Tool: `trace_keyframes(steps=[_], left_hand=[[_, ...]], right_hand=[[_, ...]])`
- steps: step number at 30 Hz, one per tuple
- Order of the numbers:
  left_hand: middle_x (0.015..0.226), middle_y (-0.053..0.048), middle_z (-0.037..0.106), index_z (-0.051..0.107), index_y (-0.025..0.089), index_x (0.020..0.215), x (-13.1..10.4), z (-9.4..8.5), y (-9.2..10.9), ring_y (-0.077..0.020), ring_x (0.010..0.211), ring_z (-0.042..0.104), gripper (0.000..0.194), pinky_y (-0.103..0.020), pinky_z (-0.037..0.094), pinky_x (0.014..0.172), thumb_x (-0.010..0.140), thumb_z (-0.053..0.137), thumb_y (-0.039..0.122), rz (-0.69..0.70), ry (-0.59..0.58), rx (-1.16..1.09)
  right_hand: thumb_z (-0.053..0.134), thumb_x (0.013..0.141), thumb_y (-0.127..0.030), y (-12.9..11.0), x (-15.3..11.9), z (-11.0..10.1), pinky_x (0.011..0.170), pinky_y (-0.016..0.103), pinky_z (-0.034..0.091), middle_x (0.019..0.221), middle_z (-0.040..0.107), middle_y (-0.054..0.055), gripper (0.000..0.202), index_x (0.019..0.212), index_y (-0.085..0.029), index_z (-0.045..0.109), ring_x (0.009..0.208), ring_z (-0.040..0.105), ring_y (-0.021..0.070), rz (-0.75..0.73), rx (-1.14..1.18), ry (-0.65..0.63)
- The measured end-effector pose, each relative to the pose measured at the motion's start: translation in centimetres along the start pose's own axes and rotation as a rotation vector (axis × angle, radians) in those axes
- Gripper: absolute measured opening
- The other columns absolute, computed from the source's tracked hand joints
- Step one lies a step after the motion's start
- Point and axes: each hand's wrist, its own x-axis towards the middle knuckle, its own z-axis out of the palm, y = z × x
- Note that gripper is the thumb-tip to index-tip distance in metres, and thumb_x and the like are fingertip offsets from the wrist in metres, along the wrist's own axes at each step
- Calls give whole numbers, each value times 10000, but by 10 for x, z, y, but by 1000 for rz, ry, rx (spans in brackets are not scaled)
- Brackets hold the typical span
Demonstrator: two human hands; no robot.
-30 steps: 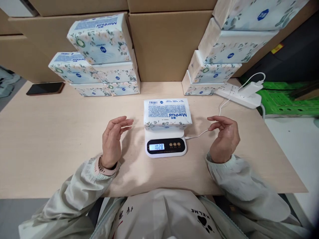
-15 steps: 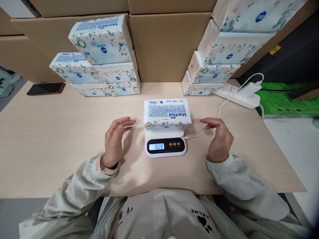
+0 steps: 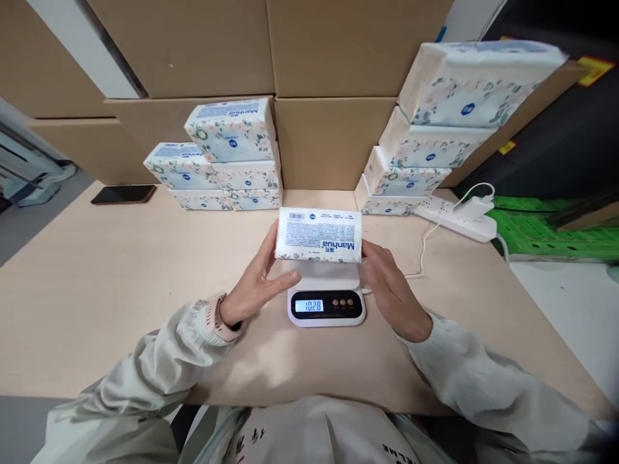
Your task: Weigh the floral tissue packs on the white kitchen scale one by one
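Note:
A white floral tissue pack (image 3: pixel 319 235) marked "Manhua" is between my two hands, over the white kitchen scale (image 3: pixel 326 277). My left hand (image 3: pixel 264 277) holds the pack's left end, fingers along its side and thumb stretched out in front below it. My right hand (image 3: pixel 394 287) presses on the right end; some of its fingers are hidden behind the pack. The scale's lit display (image 3: pixel 309 306) reads 102.8. Whether the pack still rests on the platform or is slightly raised, I cannot tell.
Several tissue packs (image 3: pixel 232 145) are stacked at the back left, and another stack (image 3: pixel 430 142) stands at the back right. A phone (image 3: pixel 123 194) lies far left. A white power strip (image 3: pixel 457 219) and cable sit right, beside a green crate (image 3: pixel 546 229). Cardboard boxes (image 3: pixel 333 142) line the back.
Both my hands have moved inward from beside the scale onto the pack's two ends. The camera view has tilted up. The display reading is the same.

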Motion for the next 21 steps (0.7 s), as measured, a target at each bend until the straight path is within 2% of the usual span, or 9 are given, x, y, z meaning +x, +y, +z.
trace_keyframes(steps=[4,6,9,10,12,13,15,18,21], left_hand=[[1571,-92,577,660,322,1399,4,-28,33,-355,1505,524,656,-521,525,1207,815,907,490,155,367,-6],[1527,-64,616,691,299,1310,8,-53,53,-367,1462,558,591,-525,583,1126,807,907,524,202,539,-34],[1398,-7,693,679,254,1199,14,-105,77,-333,1421,586,487,-509,608,1087,810,902,445,274,641,-63],[1339,22,714,657,243,1182,17,-124,81,-293,1410,597,384,-491,597,1110,873,842,377,308,661,-63],[1223,74,732,592,225,1167,27,-162,85,-193,1360,632,125,-448,575,1146,1044,574,210,353,736,-75],[1190,92,727,552,219,1171,34,-180,85,-151,1324,650,183,-427,571,1149,1087,421,124,364,795,-84],[1173,112,708,477,215,1194,54,-211,82,-96,1267,669,317,-385,571,1135,1109,235,29,349,952,-88],[1246,123,656,381,212,1279,88,-242,71,-63,1288,634,262,-329,540,1131,1138,244,39,226,1163,-4],[1344,114,595,317,191,1344,117,-255,57,-56,1409,521,275,-303,425,1216,1133,301,16,106,1210,71]], right_hand=[[444,1057,-599,-49,40,12,1258,543,444,1675,480,101,662,1637,-281,398,1513,480,300,-210,34,-131],[464,1034,-637,-73,71,35,1342,546,354,1748,362,134,781,1664,-193,339,1622,355,307,-327,21,-212],[443,1042,-574,-110,121,85,1399,542,207,1800,237,131,818,1682,-105,244,1692,215,299,-456,-83,-287],[400,1048,-540,-121,136,102,1397,529,188,1807,216,119,802,1685,-95,204,1694,205,287,-486,-129,-288],[310,1049,-468,-143,161,129,1377,482,237,1812,206,76,751,1688,-105,152,1677,249,264,-521,-190,-275],[308,1044,-442,-153,170,138,1359,445,288,1808,224,56,738,1684,-107,154,1656,299,261,-518,-210,-279],[367,1041,-418,-166,180,144,1318,377,372,1780,304,41,729,1671,-94,197,1611,392,264,-500,-242,-320],[408,1053,-383,-168,174,132,1324,389,375,1745,384,54,690,1654,-78,257,1606,402,258,-496,-270,-385],[398,1069,-357,-151,150,108,1350,443,348,1741,397,73,619,1633,-115,324,1605,394,226,-563,-218,-401]])
